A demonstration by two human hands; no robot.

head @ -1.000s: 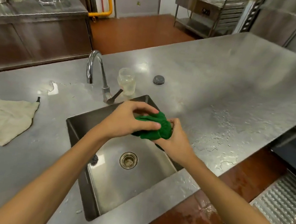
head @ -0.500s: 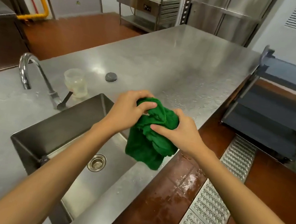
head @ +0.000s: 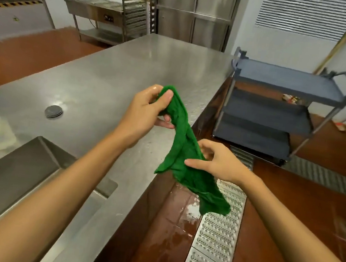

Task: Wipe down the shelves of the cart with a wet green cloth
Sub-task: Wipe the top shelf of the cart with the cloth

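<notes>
The bunched wet green cloth (head: 183, 152) has been pulled out into a long strip over the edge of the steel counter (head: 131, 70). The left hand (head: 146, 107) pinches its upper end, the right hand (head: 218, 163) pinches its middle. The blue-grey three-shelf cart (head: 284, 79) stands well apart, behind

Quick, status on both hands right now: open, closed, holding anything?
Left hand: closed, gripping the upper end of the green cloth.
Right hand: closed, pinching the same cloth lower down.
</notes>
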